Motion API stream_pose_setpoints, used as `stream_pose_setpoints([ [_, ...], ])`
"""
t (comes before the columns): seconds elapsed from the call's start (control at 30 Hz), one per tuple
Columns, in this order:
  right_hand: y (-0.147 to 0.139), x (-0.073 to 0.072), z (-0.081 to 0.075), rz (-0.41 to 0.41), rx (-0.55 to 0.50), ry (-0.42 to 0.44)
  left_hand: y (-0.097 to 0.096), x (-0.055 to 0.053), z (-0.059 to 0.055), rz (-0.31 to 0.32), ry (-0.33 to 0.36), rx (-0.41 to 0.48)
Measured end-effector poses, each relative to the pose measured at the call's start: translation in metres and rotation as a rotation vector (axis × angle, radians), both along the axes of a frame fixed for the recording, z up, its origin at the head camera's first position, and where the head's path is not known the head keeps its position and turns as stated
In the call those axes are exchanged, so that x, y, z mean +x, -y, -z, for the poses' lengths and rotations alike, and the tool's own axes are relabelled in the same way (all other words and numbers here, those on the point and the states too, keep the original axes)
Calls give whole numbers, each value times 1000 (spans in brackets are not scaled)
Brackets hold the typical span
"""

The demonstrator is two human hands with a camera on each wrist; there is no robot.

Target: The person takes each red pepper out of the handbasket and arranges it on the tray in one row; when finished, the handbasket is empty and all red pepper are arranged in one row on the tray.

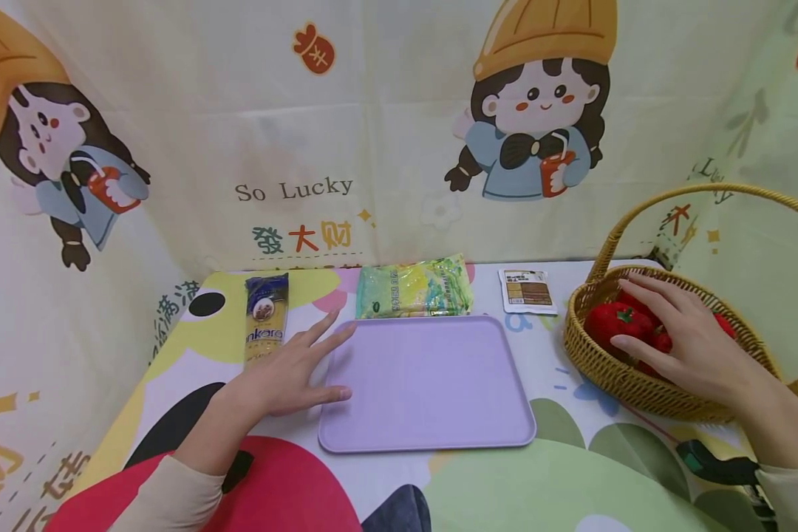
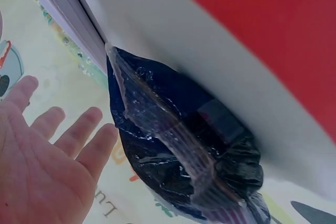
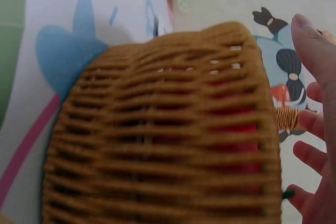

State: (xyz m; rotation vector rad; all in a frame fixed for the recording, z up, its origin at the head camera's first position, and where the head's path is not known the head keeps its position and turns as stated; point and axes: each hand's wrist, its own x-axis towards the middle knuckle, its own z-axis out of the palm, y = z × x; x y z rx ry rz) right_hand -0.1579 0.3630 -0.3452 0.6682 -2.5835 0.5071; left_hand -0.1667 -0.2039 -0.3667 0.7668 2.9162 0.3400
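Observation:
My left hand [image 1: 282, 380] spreads its fingers over the left edge of a lilac tray [image 1: 428, 384] and holds nothing. Just beyond the wrist lies a gold and dark blue packet marked "ankara" [image 1: 266, 310], its lower end hidden by that hand. The left wrist view shows the packet's crinkled dark end [image 2: 178, 124] beside the fingers. Over a wicker basket [image 1: 665, 395], my right hand [image 1: 694, 351] reaches with loose, parted fingers above red fruit-like pieces with green tops [image 1: 612, 325]. Whether it touches them is unclear. In the right wrist view the basket wall [image 3: 157, 140] hides most of them.
Behind the tray lies a green and yellow plastic packet [image 1: 415, 288]. A small white and brown sachet [image 1: 528, 290] lies between it and the basket. The basket's tall handle [image 1: 711, 191] arches overhead. A black device [image 1: 718, 465] sits by the right sleeve. Printed cloth walls stand around.

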Motion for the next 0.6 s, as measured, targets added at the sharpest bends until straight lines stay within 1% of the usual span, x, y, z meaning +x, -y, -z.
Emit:
stream_pose_setpoints([
  [0.17,-9,4,5,10,-27,-5,4,2,2,-8,30,5],
  [0.4,-16,9,9,36,-56,21,8,2,7,1,30,-14],
  [0.6,-25,11,12,50,-94,36,13,1,10,8,43,14],
])
